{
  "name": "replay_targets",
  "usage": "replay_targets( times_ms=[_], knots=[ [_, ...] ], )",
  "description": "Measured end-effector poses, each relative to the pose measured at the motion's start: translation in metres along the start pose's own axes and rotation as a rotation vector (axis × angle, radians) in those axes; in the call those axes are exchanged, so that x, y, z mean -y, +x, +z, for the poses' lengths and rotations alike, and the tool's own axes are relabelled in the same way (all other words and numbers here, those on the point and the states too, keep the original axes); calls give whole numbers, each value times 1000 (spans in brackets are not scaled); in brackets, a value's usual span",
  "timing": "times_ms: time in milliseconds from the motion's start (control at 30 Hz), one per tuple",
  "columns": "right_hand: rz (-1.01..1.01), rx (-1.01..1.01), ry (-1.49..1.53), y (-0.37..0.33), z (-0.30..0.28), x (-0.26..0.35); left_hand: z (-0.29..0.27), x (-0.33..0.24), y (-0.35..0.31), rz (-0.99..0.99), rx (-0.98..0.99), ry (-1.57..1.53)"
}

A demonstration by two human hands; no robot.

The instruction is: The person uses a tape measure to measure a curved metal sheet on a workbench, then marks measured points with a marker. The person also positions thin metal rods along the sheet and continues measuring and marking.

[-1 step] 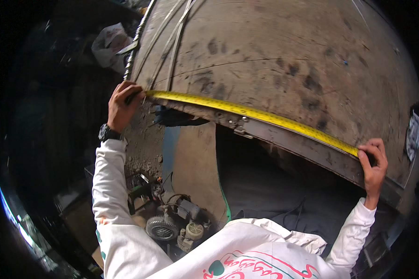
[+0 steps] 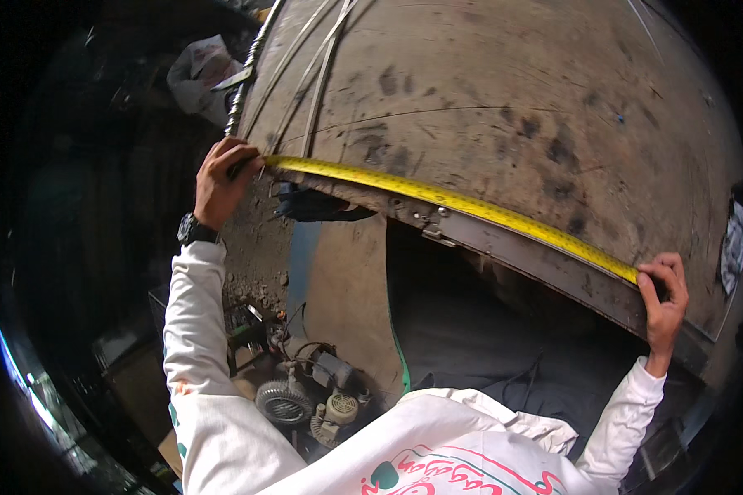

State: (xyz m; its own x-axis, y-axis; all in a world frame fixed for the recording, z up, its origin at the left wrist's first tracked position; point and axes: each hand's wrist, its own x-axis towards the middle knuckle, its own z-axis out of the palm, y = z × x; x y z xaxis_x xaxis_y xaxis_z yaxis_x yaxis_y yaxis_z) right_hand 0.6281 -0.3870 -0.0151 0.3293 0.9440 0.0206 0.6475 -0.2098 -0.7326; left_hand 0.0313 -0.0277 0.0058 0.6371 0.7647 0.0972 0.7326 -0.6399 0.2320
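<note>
1. overhead, a broad, stained brown metal sheet [image 2: 504, 107] fills the view, its steel frame edge [image 2: 537, 260] running along the near side.
2. a yellow tape measure blade [image 2: 446, 198] lies stretched along that edge.
3. left hand [image 2: 221, 180] pinches one end closed; right hand [image 2: 662, 299] curls over the other.
4. below, dirt floor [image 2: 256, 256] and small grey motors [image 2: 305, 404].
</note>
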Motion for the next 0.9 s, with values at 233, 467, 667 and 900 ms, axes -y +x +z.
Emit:
replay_targets(
  times_ms=[233,467,667,900],
  knots=[
    [-30,5,-94,1,1,4,4,9,-10,7,-2,46],
    [-43,4,-71,-2,2,-14,4,8,-3,-33,-5,78],
    [1,14,-16,0,0,-17,11,13,-7,-45,-33,46],
    [-27,8,-30,2,0,-16,14,17,-5,-30,-44,69]
  ],
)
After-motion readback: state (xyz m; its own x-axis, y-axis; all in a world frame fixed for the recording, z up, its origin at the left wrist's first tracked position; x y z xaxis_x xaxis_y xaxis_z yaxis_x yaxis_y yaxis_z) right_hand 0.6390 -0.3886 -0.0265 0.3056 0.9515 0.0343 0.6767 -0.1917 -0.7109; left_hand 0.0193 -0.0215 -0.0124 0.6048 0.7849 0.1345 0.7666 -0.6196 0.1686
